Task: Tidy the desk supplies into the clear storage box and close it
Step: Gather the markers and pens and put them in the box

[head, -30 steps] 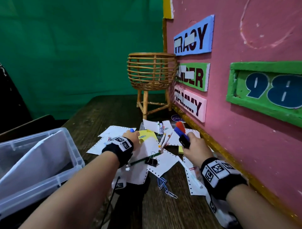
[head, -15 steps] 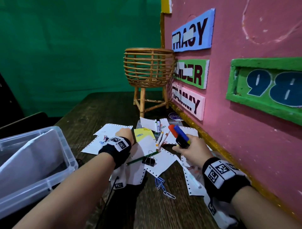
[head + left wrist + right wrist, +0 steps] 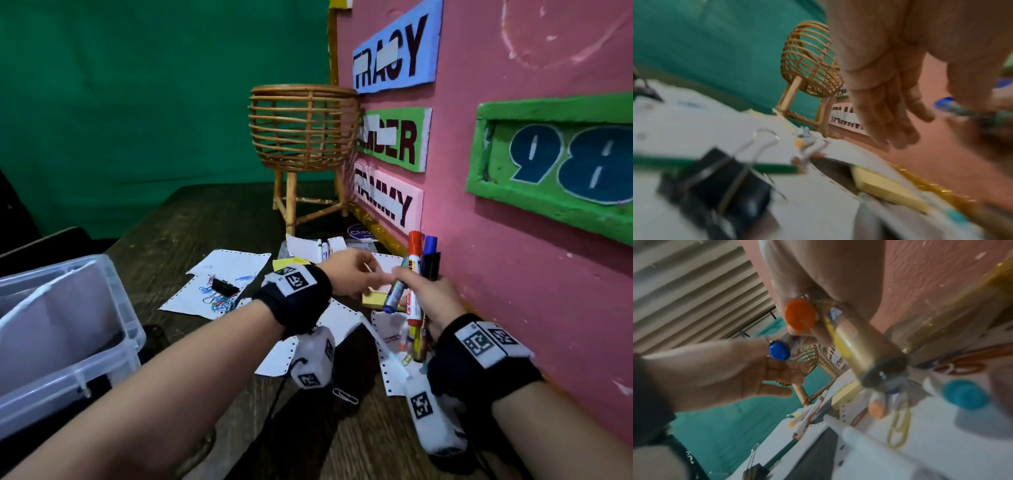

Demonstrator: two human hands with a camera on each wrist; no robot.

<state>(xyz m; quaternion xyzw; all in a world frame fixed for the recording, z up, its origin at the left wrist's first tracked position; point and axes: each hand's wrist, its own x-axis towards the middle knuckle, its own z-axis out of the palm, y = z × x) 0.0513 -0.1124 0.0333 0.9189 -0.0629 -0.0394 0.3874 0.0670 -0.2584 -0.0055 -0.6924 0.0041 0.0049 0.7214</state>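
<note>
clear storage box (image 3: 65, 329) stands open at the near left of the dark wooden desk (image 3: 205, 219), well apart from both hands. right hand (image 3: 424, 301), at the right beside the pink wall (image 3: 513, 240), has its fingers curled round an upright bundle of markers: an orange-capped marker (image 3: 415, 274), a blue-capped marker (image 3: 430, 245) and a black one (image 3: 432, 265). left hand (image 3: 349, 274) reaches across from the left with its long fingers straight and relaxed; its thumb and forefinger pinch a slanted blue-ended marker (image 3: 394, 296), which touches the bundle. below the hands lie perforated white paper sheets (image 3: 191, 298), a yellow sticky-note pad (image 3: 375, 299), a black binder clip (image 3: 224, 286) just beside coloured paper clips (image 3: 219, 303), and a green pencil (image 3: 774, 168). a rattan basket stand (image 3: 301, 137) stands at the far end of the desk against the wall, in front of a green backdrop (image 3: 137, 102).
</note>
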